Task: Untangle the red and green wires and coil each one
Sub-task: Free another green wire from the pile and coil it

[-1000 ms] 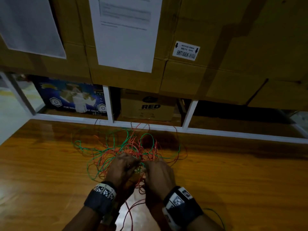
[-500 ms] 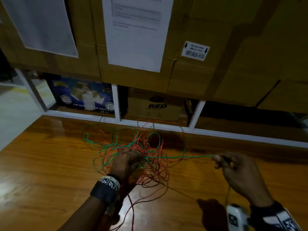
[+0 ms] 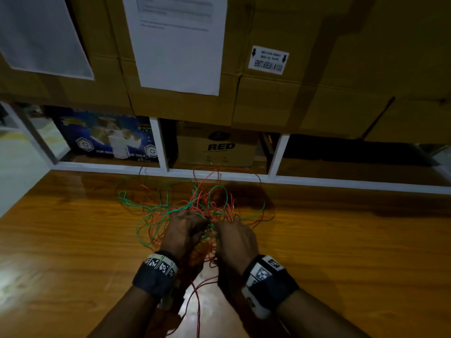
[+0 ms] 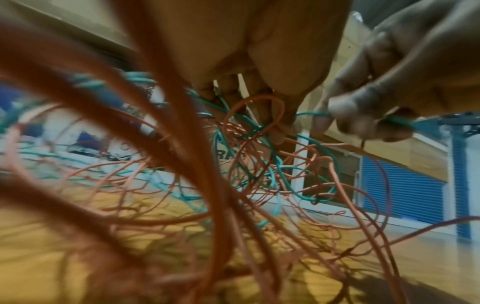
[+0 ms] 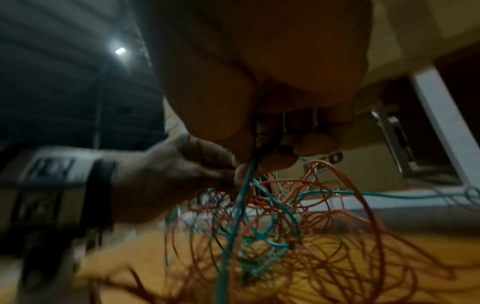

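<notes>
A loose tangle of red wire (image 3: 204, 201) and green wire (image 3: 127, 201) lies on the wooden table (image 3: 73, 240), toward its far side. Both hands meet at the tangle's near edge. My left hand (image 3: 195, 223) has its fingers curled into the knot, gripping mixed red and green strands. In the left wrist view a red loop (image 4: 259, 100) sits at its fingertips (image 4: 278, 135). My right hand (image 3: 225, 230) pinches one green strand (image 5: 240, 201) between thumb and fingertips (image 5: 275, 162); that strand hangs down toward the table. The same pinch on the green wire (image 4: 311, 113) shows in the left wrist view.
A white shelf frame (image 3: 280, 152) runs along the table's far edge, holding a box marked RED (image 3: 217, 147) and a blue box (image 3: 109, 135). Large cardboard boxes (image 3: 317, 93) with taped paper sheets overhang it. Red strands (image 3: 195, 296) trail toward me between my wrists.
Half a second ago my right hand was out to the right, stretching a green strand taut. It has come back to the tangle beside the left hand, which stayed in place.
</notes>
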